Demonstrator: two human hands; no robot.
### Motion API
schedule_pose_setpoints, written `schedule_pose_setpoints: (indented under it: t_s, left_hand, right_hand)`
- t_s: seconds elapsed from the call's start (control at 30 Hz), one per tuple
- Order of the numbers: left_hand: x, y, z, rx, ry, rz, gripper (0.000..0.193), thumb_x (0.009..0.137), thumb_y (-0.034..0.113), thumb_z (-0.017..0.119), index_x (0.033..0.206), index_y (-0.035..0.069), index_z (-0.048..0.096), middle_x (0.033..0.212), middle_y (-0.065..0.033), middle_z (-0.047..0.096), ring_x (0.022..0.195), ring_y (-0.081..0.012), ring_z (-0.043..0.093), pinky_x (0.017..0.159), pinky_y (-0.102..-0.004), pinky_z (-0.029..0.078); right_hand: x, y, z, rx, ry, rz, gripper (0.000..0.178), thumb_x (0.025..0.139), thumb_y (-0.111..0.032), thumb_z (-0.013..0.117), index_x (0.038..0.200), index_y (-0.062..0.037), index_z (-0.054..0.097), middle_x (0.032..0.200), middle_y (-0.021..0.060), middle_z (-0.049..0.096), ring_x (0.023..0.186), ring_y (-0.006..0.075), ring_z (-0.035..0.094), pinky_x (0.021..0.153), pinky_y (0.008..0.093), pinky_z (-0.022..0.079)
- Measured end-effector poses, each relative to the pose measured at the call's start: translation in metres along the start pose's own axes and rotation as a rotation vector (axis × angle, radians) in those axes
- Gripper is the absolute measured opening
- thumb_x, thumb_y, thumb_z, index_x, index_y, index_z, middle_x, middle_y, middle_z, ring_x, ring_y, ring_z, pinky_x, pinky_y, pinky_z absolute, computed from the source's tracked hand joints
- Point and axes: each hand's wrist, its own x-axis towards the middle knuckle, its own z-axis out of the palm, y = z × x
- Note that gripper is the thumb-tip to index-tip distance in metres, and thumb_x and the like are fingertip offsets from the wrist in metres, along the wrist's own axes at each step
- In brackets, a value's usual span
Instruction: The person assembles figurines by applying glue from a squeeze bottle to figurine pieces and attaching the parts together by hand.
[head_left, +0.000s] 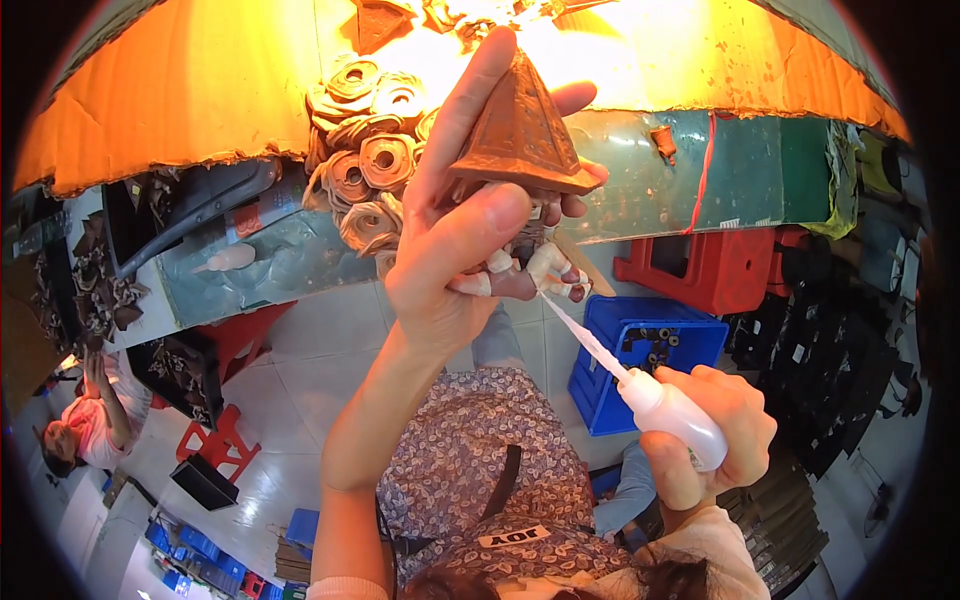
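Note:
My left hand (440,230) is closed around a small figurine with a brown, ribbed, pointed top like a hat or roof (525,130). Below its flared rim stick out small pinkish-brown and whitish parts (545,272), partly hidden by my thumb. In my right hand (725,425) is a white squeeze bottle (675,415) with a long thin nozzle (590,345). The nozzle's tip is at the figurine's lower parts; whether it touches them I cannot tell. Beside my left hand lies a pile of brown ring-shaped pieces with holes (385,160).
Strong light falls on orange-lit cardboard (170,90) along the far side. A small brown piece (663,145) and a red cord (705,175) lie on the green table (620,190). A blue crate (600,390) and red stool (700,275) stand right. Another person (95,420) sits far left.

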Motion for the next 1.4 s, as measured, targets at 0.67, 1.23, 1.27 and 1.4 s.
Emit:
schedule_pose_setpoints:
  t_s: [0.67, 1.23, 1.27, 1.4]
  left_hand:
    - [-0.074, 0.007, -0.026, -0.053, 0.328, -0.058, 0.078, 0.08, 0.026, 0.056, 0.145, 0.009, 0.017, 0.134, -0.0272, 0.038, 0.102, -0.0294, 0.059, 0.076, -0.032, 0.054]
    - [-0.224, 0.061, -0.081, -0.141, 0.666, 0.089, 0.067, 0.084, 0.026, 0.052, 0.144, 0.014, 0.025, 0.133, -0.0191, 0.043, 0.097, -0.0256, 0.059, 0.081, -0.0305, 0.05]
    - [-0.224, 0.068, -0.084, -0.152, 0.666, 0.092, 0.067, 0.084, 0.026, 0.052, 0.144, 0.014, 0.025, 0.133, -0.0191, 0.043, 0.097, -0.0256, 0.059, 0.081, -0.0305, 0.05]
    - [-0.219, 0.089, -0.113, -0.074, 0.743, 0.244, 0.069, 0.084, 0.036, 0.052, 0.144, 0.015, 0.023, 0.132, -0.0187, 0.042, 0.097, -0.0259, 0.058, 0.08, -0.03, 0.051]
  right_hand:
    - [0.021, 0.186, 0.002, 0.494, 0.706, 0.473, 0.031, 0.09, -0.007, 0.055, 0.118, 0.0052, 0.051, 0.106, 0.0102, 0.06, 0.096, 0.015, 0.057, 0.087, 0.0282, 0.044]
    - [0.025, 0.069, 0.138, 0.238, 0.372, 0.042, 0.032, 0.077, -0.003, 0.07, 0.105, -0.0008, 0.055, 0.099, 0.0078, 0.058, 0.089, 0.0181, 0.058, 0.079, 0.0313, 0.049]
    - [0.024, 0.03, 0.18, 0.261, 0.116, 0.009, 0.037, 0.074, -0.002, 0.071, 0.108, -0.0022, 0.057, 0.102, 0.0096, 0.06, 0.091, 0.0186, 0.06, 0.081, 0.0307, 0.048]
    - [0.051, -0.028, 0.326, 0.516, -0.032, -0.044, 0.046, 0.071, -0.002, 0.072, 0.112, 0.0014, 0.053, 0.104, 0.0169, 0.06, 0.096, 0.0299, 0.06, 0.082, 0.0356, 0.048]
